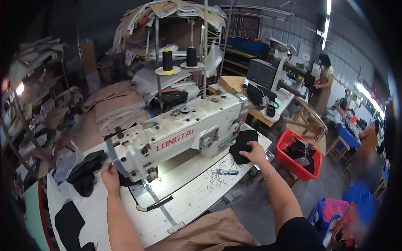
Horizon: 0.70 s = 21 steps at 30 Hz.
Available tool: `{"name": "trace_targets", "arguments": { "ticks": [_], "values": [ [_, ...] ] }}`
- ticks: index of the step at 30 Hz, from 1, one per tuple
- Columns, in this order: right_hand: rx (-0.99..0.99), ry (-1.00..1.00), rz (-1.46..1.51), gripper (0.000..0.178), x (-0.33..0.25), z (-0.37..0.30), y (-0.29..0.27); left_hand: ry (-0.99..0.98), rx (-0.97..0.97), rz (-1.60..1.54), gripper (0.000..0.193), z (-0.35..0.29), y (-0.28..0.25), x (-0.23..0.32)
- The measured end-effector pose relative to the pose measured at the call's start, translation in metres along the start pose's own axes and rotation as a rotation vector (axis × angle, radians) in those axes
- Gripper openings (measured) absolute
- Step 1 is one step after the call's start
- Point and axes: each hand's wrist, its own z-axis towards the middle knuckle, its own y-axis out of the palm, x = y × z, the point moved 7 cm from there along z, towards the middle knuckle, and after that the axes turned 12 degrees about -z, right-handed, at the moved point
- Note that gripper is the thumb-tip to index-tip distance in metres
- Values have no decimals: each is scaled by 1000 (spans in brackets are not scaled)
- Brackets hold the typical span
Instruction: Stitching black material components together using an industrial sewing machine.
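A white industrial sewing machine (180,134) stretches across the white worktable (188,196), its needle area lit by a lamp. My left hand (110,179) is beside the needle end, fingers curled; whatever they hold is hidden. Black fabric (129,180) lies just right of that hand, partly under the machine head. At the table's right end, my right hand (255,154) grips the edge of a stack of black fabric pieces (243,144), thumb near and fingers on top. Small blue-handled thread snips (226,172) lie among cut thread ends between the hands.
Black fabric pieces (69,224) and a dark bundle (86,171) lie on the table's left. A red basket (298,154) of dark fabric stands right of the table. Two thread cones (167,60) rise behind the machine. A person (324,83) stands far right.
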Motion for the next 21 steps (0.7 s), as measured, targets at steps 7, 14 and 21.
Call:
{"name": "trace_targets", "arguments": {
  "ticks": [7, 14, 21],
  "values": [
    [118, 51, 260, 26, 27, -5, 11, -225, -39, 7, 20, -37, -22, 26],
    [535, 465, 573, 26, 131, 24, -4, -494, 41, -585, 28, -110, -60, 58],
    [690, 314, 725, 17, 85, 15, -75, -5, -395, -676, 22, -234, 4, 236]
  ]
}}
